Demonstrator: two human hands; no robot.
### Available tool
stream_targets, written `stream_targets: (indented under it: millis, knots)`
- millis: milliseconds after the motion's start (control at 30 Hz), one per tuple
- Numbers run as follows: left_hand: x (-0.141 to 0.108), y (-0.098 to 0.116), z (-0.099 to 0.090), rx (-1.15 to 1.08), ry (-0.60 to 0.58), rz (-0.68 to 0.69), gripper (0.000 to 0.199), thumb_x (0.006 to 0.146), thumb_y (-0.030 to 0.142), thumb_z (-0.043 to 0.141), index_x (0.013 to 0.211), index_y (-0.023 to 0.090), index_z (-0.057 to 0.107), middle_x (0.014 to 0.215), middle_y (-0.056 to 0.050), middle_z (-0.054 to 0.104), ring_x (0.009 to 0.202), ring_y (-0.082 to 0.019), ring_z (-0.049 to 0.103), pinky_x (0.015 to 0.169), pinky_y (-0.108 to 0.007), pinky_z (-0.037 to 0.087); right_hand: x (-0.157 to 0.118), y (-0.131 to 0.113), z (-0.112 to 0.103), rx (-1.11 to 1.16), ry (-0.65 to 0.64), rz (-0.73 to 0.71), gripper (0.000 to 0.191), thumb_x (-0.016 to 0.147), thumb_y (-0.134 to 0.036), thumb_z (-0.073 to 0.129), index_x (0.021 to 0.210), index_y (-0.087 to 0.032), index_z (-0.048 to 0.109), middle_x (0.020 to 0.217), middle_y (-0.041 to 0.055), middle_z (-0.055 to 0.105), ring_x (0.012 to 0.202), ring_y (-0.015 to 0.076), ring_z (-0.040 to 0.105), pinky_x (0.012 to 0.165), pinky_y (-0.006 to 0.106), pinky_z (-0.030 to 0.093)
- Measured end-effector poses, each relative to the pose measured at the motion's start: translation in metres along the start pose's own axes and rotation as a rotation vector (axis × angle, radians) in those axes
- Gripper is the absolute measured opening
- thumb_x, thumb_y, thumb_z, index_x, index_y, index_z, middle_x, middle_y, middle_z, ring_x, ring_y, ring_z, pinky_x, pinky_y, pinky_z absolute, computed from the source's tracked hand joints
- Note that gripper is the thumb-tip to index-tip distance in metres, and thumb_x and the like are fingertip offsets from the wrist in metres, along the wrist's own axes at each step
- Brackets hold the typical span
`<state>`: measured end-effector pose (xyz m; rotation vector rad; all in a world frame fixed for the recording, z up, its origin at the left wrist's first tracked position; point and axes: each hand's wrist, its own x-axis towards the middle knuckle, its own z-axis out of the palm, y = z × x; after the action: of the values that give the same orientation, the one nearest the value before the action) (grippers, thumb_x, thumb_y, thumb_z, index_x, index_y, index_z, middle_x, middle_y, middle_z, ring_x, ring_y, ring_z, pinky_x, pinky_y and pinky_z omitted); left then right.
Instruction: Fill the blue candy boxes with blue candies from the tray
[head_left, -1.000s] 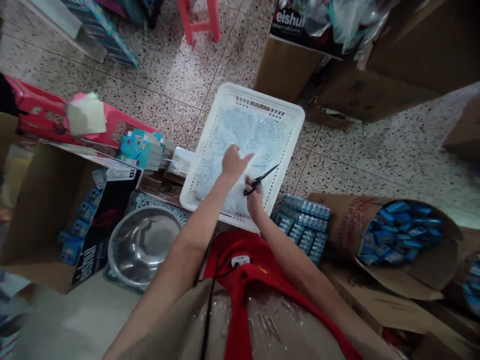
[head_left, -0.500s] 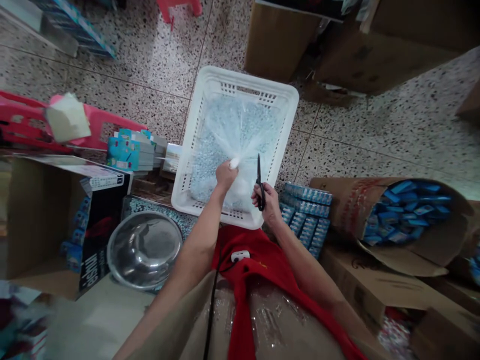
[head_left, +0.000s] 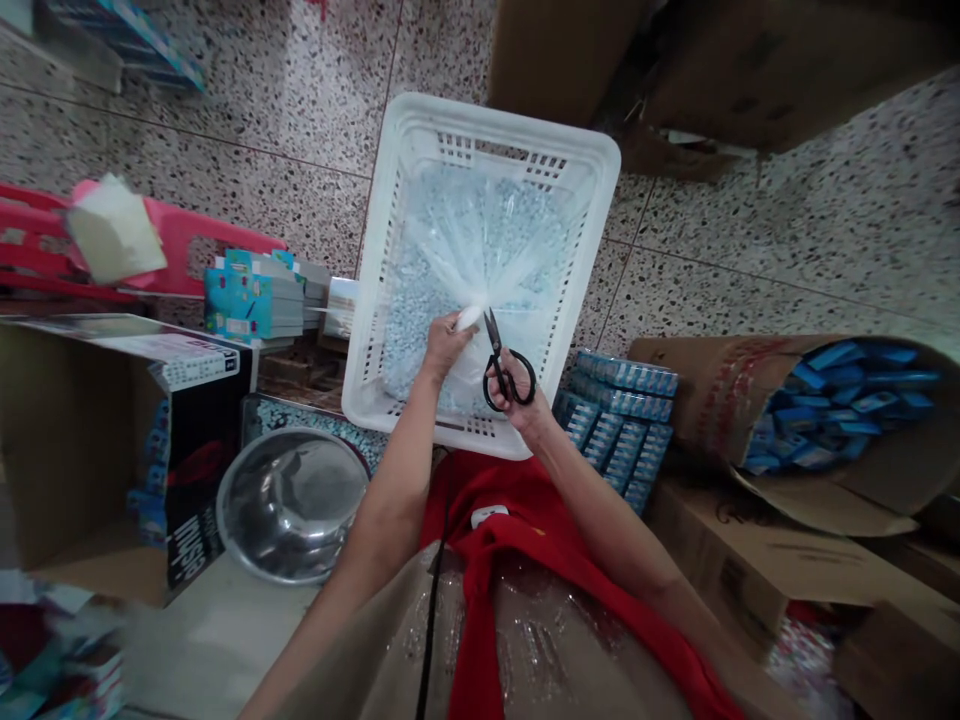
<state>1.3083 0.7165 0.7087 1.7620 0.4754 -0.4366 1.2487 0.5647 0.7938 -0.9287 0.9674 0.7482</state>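
A clear plastic bag full of small pale-blue pieces lies in a white plastic basket. My left hand is closed round the gathered, twisted neck of the bag. In my right hand is a pair of black scissors, its loops round my fingers. The blades point up and away from me, slightly parted, with their tips just right of the bag's neck. Whether they touch the plastic I cannot tell.
A steel bowl stands left of my legs, beside an open carton. Stacked blue-and-white packs sit right of the basket. Farther right, a carton holds blue boxes. A pink stool lies at the left.
My right hand has turned the scissors and brought them leftward to the bag's neck; the loops now face the camera and the blades have parted. My left hand still grips the neck.
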Motion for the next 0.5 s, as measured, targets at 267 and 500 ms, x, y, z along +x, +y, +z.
stream_targets:
  millis: [267,500]
  knots:
    - [-0.005,0.009,-0.008,-0.003,-0.060,0.005,0.016,0.074,0.028,0.076,0.080,0.013,0.074,0.069,0.002,0.059,0.068,-0.014,0.047,0.062,-0.024,0.037,0.008,0.014,0.004,0.059,0.025,-0.064,0.056,0.101,-0.067,0.076,0.080,-0.017,0.063,0.054,-0.0037,0.056,0.036,0.0045,0.044,0.033,0.013,0.027]
    - [-0.007,0.016,-0.010,0.051,-0.082,0.065,0.015,0.076,0.028,0.071,0.080,0.014,0.073,0.073,0.002,0.059,0.072,-0.015,0.047,0.064,-0.024,0.036,0.011,0.015,0.006,0.020,0.040,-0.076,0.061,0.093,-0.073,0.081,0.079,-0.018,0.062,0.052,-0.0051,0.053,0.036,0.0038,0.039,0.032,0.014,0.022]
